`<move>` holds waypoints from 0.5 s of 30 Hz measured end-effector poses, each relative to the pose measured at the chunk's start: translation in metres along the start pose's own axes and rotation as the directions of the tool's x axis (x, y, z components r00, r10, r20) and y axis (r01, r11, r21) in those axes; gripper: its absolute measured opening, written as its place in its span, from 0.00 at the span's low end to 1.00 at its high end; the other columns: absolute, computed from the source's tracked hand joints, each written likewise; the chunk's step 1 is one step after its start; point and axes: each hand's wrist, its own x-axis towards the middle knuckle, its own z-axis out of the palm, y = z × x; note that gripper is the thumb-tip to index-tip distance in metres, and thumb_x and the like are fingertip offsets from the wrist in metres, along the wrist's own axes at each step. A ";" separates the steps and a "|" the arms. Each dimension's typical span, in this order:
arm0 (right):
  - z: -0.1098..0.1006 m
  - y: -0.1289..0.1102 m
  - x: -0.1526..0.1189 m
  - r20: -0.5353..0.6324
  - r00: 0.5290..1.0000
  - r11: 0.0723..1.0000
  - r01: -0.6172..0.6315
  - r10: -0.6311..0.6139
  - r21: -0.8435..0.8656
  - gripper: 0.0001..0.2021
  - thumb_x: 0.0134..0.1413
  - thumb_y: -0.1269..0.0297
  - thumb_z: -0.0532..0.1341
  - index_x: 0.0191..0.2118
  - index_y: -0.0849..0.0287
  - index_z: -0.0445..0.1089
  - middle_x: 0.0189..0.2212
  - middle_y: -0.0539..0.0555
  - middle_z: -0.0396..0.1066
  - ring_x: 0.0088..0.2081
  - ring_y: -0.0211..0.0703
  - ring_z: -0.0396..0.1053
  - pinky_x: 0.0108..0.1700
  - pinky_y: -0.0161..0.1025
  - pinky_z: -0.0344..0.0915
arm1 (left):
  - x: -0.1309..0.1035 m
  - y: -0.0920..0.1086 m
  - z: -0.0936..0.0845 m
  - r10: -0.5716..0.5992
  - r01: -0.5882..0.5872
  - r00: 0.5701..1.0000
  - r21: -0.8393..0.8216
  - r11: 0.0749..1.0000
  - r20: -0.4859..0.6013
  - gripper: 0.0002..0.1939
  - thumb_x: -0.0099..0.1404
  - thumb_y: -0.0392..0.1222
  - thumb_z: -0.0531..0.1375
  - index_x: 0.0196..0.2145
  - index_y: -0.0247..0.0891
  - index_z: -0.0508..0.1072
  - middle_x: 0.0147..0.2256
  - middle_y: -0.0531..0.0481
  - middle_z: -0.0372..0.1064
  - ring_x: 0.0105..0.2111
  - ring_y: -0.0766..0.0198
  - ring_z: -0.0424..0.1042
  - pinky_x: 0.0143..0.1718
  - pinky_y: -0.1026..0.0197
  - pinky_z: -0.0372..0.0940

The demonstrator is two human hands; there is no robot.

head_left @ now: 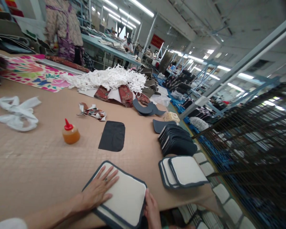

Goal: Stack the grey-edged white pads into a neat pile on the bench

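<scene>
In front of me lies a small stack of cream pads with dark grey edging [131,197], rounded at the corners. The top pad sits slightly askew over another, whose border shows at the lower left. My left hand [100,187] rests flat on the top pad with fingers spread and a ring on one finger. At the pad's right edge, my right hand [152,206] grips the border; its fingertips are partly hidden. Beyond the stack is a flat dark piece with rounded corners [112,136]. To the right, several similar edged pads [188,171] overlap near the table edge.
A bottle of amber liquid with a red nozzle [71,133] stands on the brown table [50,168]. Dark curved pieces [176,140] are stacked at right. White strips [109,78], fabric scraps [92,111] and a white plastic bag [19,113] lie farther back. Metal racking [257,127] stands right.
</scene>
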 end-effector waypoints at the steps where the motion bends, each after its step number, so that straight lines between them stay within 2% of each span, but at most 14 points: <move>1: 0.001 -0.004 0.004 -0.015 1.000 0.999 -0.003 0.002 -0.044 0.30 0.48 0.40 0.47 0.32 0.64 0.71 0.26 0.56 0.72 0.31 0.47 0.69 0.32 0.38 0.64 | 0.001 -0.001 0.002 0.011 -0.011 1.000 0.007 1.000 -0.020 0.34 0.62 0.44 0.53 0.61 0.48 0.40 0.62 0.48 0.36 0.60 0.49 0.34 0.57 0.39 0.31; 4: 0.013 -0.010 0.010 -0.133 0.991 0.989 0.010 -0.030 -0.145 0.29 0.45 0.39 0.48 0.31 0.63 0.70 0.30 0.63 0.72 0.34 0.53 0.68 0.38 0.44 0.61 | 0.001 -0.003 0.007 0.033 -0.030 0.997 0.034 0.999 -0.069 0.33 0.62 0.46 0.53 0.61 0.48 0.40 0.62 0.48 0.37 0.60 0.49 0.36 0.57 0.40 0.30; 7: 0.025 -0.008 0.006 -0.213 0.976 0.978 0.003 -0.049 -0.207 0.30 0.47 0.40 0.44 0.33 0.63 0.69 0.31 0.68 0.70 0.35 0.59 0.67 0.40 0.49 0.58 | 0.001 -0.003 0.009 0.035 -0.031 0.995 0.053 0.998 -0.091 0.34 0.62 0.46 0.53 0.61 0.48 0.40 0.62 0.49 0.37 0.60 0.50 0.36 0.57 0.41 0.29; 9: 0.025 -0.003 0.002 -0.216 0.975 0.981 0.012 -0.055 -0.194 0.30 0.48 0.40 0.45 0.36 0.64 0.68 0.34 0.68 0.70 0.38 0.57 0.67 0.42 0.47 0.59 | 0.000 -0.002 0.009 0.027 -0.022 0.996 0.056 0.998 -0.087 0.34 0.62 0.45 0.53 0.61 0.48 0.40 0.62 0.49 0.37 0.60 0.50 0.35 0.57 0.41 0.28; 12: 0.018 0.008 -0.006 -0.169 0.984 0.992 0.026 -0.046 -0.120 0.31 0.47 0.40 0.48 0.45 0.65 0.63 0.38 0.63 0.71 0.42 0.50 0.68 0.42 0.40 0.63 | 0.000 -0.002 0.008 0.014 -0.011 0.998 0.046 0.999 -0.066 0.35 0.61 0.42 0.55 0.61 0.48 0.41 0.62 0.49 0.36 0.60 0.50 0.35 0.57 0.41 0.28; 15: 0.018 0.016 -0.018 -0.191 0.979 0.986 0.046 -0.076 -0.159 0.38 0.44 0.38 0.50 0.51 0.69 0.58 0.41 0.65 0.69 0.42 0.53 0.68 0.41 0.42 0.63 | 0.000 -0.002 0.004 0.012 -0.011 0.998 0.022 1.000 -0.054 0.35 0.60 0.42 0.55 0.61 0.47 0.42 0.61 0.48 0.37 0.60 0.50 0.35 0.58 0.41 0.29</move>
